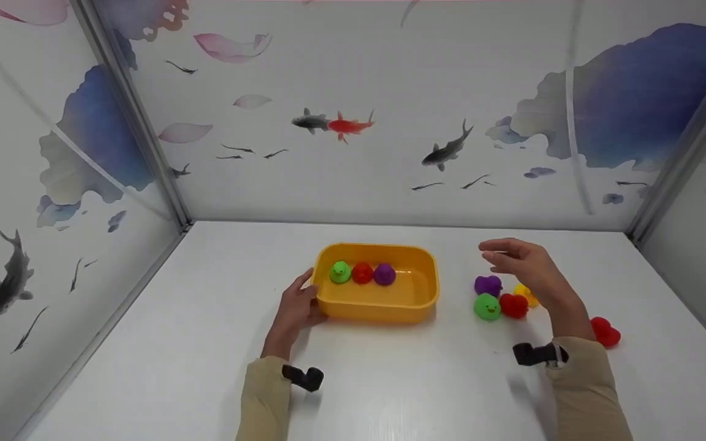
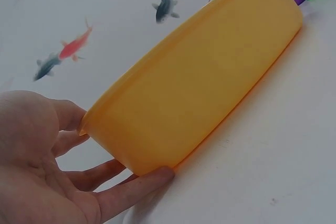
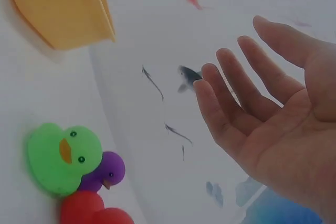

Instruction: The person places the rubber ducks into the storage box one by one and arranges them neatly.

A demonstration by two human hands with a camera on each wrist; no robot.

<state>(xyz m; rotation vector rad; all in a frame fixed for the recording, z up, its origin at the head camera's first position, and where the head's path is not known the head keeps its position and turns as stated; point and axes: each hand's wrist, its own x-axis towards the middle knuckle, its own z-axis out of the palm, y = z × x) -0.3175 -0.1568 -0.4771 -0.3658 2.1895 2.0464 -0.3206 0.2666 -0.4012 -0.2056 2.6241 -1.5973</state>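
Observation:
A yellow plastic basin [image 1: 377,311] stands on the white table. My left hand [image 1: 296,307] holds its left end, fingertips at the rim and low on the wall in the left wrist view. Inside the basin sit a green rubber duck [image 1: 340,272], a red one [image 1: 362,273] and a purple one [image 1: 384,274], in a row. My right hand [image 1: 527,267] hovers empty, fingers loosely extended, over another group: a purple duck [image 1: 488,286], a green duck [image 3: 65,157], a red duck [image 1: 513,305] and a yellow duck [image 1: 526,295] partly hidden behind the hand.
One more red duck [image 1: 605,332] lies apart to the right, partly behind the right wrist. White panels [image 1: 341,190] printed with fish and petals enclose the table [image 1: 377,392] at the back and both sides. Metal posts [image 1: 138,116] stand at the back corners.

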